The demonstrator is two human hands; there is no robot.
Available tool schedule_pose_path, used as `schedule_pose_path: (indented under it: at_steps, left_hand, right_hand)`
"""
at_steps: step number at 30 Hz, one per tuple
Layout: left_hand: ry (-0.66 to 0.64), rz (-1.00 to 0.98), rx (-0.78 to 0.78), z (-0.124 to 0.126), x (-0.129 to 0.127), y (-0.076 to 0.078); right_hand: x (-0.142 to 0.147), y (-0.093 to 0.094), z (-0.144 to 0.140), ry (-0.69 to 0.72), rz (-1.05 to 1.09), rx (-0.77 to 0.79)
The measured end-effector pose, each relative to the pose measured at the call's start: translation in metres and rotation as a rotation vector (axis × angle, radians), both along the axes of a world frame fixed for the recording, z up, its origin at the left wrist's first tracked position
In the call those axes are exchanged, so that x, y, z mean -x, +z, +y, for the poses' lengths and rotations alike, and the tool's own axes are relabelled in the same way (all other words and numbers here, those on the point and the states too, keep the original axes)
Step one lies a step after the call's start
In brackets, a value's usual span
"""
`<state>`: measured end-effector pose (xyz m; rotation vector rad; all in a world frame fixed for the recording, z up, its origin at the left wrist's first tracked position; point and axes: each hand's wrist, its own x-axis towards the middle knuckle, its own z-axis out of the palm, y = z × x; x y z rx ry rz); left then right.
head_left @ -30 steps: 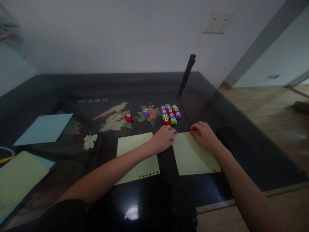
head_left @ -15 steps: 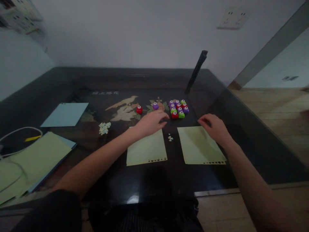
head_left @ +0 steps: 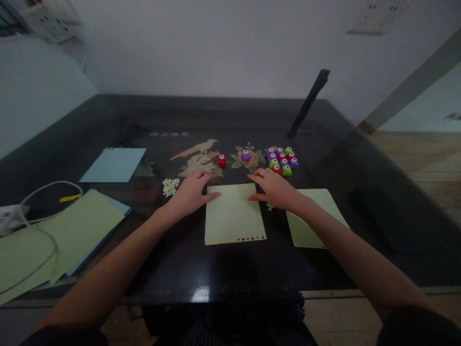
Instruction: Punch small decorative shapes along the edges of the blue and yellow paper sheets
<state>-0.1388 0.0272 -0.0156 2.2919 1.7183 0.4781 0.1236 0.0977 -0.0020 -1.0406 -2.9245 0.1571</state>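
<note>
My left hand is at the upper left corner of a pale yellow-green paper sheet, thumb and fingers apart. At the opposite top corner is my right hand, its thumb over the sheet and its fingers also apart. Neither hand holds anything. Black marks or holes run along the sheet's near edge. Beyond the hands stand a red one-eyed figure and a purple one. A cluster of red, green and purple one-eyed figures sits past my right hand. My right forearm partly covers a second yellow-green sheet.
Small pale pieces lie heaped left of my left hand, with a few more between the sheets. A blue sheet, stacked papers and a white cable are on the left. A black stick-like object rises at the back right.
My left hand has moved left to the near sheet's left corner. My right hand has left the right-hand sheet and come over to the near sheet's right corner. The view has shifted slightly.
</note>
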Motion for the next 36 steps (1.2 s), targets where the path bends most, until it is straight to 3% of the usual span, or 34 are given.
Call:
schedule_pose_path:
  at_steps: [11, 18, 24, 29, 33, 36]
  left_hand:
    - [-0.009, 0.071, 0.084, -0.010, -0.010, -0.004]
    - [-0.029, 0.073, 0.074, -0.010, -0.009, -0.003]
    - [-0.053, 0.088, 0.059, -0.009, -0.006, -0.007]
    - [-0.062, 0.059, 0.051, -0.009, -0.005, -0.005]
    - [-0.065, -0.125, 0.061, -0.006, -0.006, 0.001]
    - [0.019, -0.334, 0.146, -0.003, -0.005, 0.004]
  right_hand:
    - [0.005, 0.002, -0.019, -0.042, -0.117, -0.106]
    - [0.007, 0.004, -0.024, -0.064, -0.044, -0.095]
    - [0.008, 0.001, -0.018, -0.164, 0.154, 0.045]
    - [0.007, 0.002, -0.012, -0.219, 0.365, 0.279]
    - [0.004, 0.003, -0.007, -0.254, 0.567, 0.504]
    - [0.003, 0.003, -0.003, -0.300, 0.674, 0.638]
